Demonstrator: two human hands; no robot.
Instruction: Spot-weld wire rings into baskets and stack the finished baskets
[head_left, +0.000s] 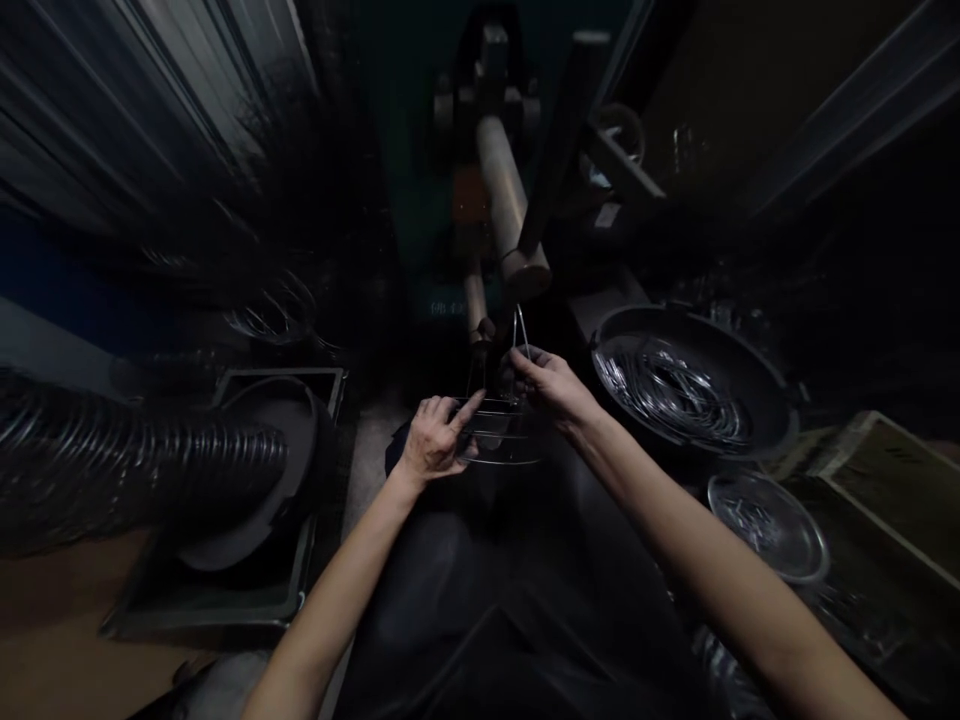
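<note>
My left hand (441, 436) grips the left side of a round wire rack (506, 462), its index finger stretched along the top. Pinched in my right hand (546, 385) is a bent metal wire piece (519, 330), a narrow V with its point up. This piece stands at the rack's far edge, just under the thick upper arm of a machine (514, 205). To its left is the machine's thinner lower rod (477, 305). Shadow hides where wire piece and rack meet.
On the right, a dark round basin (776, 400) holds many bent wire pieces, with a clear bowl (821, 560) of small metal parts below it. A long stack of wire rings (187, 460) lies left, its end in a black tub (319, 440). A yellowish crate (900, 480) stands far right.
</note>
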